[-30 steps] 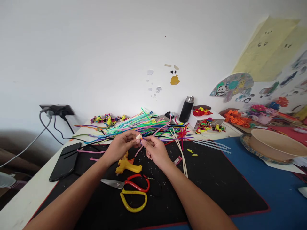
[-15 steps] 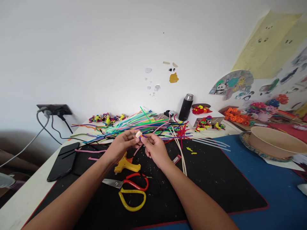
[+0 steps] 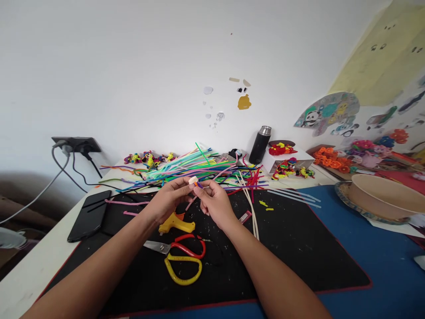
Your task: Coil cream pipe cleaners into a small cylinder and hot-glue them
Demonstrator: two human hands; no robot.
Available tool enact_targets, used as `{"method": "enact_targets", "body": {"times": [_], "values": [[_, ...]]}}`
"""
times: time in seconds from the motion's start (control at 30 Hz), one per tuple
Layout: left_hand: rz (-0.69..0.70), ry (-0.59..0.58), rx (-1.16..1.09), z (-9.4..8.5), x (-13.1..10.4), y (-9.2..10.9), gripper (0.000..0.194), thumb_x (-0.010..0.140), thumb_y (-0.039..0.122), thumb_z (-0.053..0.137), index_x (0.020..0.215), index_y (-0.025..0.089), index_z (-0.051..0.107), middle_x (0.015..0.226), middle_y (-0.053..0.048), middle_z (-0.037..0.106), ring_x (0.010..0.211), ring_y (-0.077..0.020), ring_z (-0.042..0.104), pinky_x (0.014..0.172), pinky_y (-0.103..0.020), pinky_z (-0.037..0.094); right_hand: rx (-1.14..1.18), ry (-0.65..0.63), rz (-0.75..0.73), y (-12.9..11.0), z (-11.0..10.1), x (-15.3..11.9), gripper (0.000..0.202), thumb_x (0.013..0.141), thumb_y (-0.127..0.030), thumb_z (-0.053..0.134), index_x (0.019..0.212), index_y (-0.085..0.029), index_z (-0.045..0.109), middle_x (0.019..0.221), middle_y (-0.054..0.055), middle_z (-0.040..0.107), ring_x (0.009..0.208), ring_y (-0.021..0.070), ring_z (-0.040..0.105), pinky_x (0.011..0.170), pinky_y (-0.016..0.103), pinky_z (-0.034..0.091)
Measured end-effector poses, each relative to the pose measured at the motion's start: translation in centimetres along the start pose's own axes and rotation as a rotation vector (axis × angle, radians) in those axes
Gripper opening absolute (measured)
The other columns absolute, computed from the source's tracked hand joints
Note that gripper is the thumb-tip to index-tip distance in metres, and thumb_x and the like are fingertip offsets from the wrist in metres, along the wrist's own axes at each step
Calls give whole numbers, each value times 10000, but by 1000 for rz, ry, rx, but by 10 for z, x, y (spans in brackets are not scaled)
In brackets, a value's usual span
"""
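Between my two hands is a small pipe-cleaner piece (image 3: 195, 182), cream at its upper end and purple with a bit of orange below. My left hand (image 3: 174, 197) pinches it from the left with thumb and fingertips. From the other side the thumb and fingers of my right hand (image 3: 215, 204) close on its purple part. Fingers partly cover the piece, so its full shape is hidden. Just below my hands lies a yellow glue gun (image 3: 177, 224). Nearer to me rest scissors (image 3: 184, 257) with one red and one yellow handle.
A pile of coloured pipe cleaners (image 3: 186, 166) spreads along the wall. On the black mat (image 3: 292, 252) lie cream pipe cleaners (image 3: 249, 208) and yellow scraps (image 3: 264, 204). A phone (image 3: 89, 217) is at left; a black flask (image 3: 260, 145) and a bowl (image 3: 385, 195) stand rightward.
The cream end of the small piece now shows tilted and more of its purple part is visible. My hands have shifted slightly upward; the camera view has moved a little.
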State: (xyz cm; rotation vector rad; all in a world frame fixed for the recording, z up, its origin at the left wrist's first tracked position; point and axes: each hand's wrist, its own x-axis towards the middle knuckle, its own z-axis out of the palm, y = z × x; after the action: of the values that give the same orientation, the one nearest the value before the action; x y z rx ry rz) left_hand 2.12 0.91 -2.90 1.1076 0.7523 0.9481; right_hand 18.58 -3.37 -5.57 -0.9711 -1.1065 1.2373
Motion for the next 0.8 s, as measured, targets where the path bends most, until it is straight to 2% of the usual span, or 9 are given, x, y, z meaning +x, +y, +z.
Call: {"method": "enact_targets", "body": {"times": [0.17,0.27,0.37,0.47,0.63,0.7,0.8], "values": [[52,60,60,-10,3,14,314,722,376,917,900,162,771,960,-64,736,850,-190,674,753,-293,603,3,12,5,-7,-1,-1,431,849,-614,743,973,-214,640,515,-108,467,383,89,418,366,211,295],[77,114,95,-21,7,22,337,707,391,910,895,157,756,897,-65,754,823,-205,703,758,-306,592,15,68,5,-11,-5,1,440,834,-627,749,931,-212,642,501,-102,456,390,96,423,368,215,284],[88,157,109,-31,10,25,365,687,390,910,914,152,752,879,-59,757,820,-201,708,761,-299,572,5,120,18,-8,-10,6,436,816,-618,755,932,-212,647,499,-102,452,381,100,420,363,218,263],[86,173,151,-35,13,23,356,684,421,893,888,165,753,851,-45,741,775,-193,680,743,-302,557,-87,105,14,0,-12,8,387,847,-584,724,932,-211,664,502,-94,470,380,103,425,376,225,278],[99,36,594,-34,12,18,307,766,507,803,801,203,778,765,-30,717,740,-218,623,684,-299,498,-304,21,-82,13,-6,4,292,927,-504,664,860,-220,672,543,-68,517,414,107,463,439,232,330],[121,-15,717,-32,12,16,317,773,526,783,784,209,784,743,-21,714,706,-217,605,648,-293,467,-293,35,-90,15,-1,3,294,927,-509,665,853,-224,664,546,-72,504,417,104,449,441,231,321],[147,-47,781,-26,10,12,331,750,546,772,784,217,797,684,-5,699,653,-218,594,609,-286,445,-207,81,-38,16,1,6,357,891,-576,670,830,-227,630,531,-84,464,383,107,424,402,238,299]]}}
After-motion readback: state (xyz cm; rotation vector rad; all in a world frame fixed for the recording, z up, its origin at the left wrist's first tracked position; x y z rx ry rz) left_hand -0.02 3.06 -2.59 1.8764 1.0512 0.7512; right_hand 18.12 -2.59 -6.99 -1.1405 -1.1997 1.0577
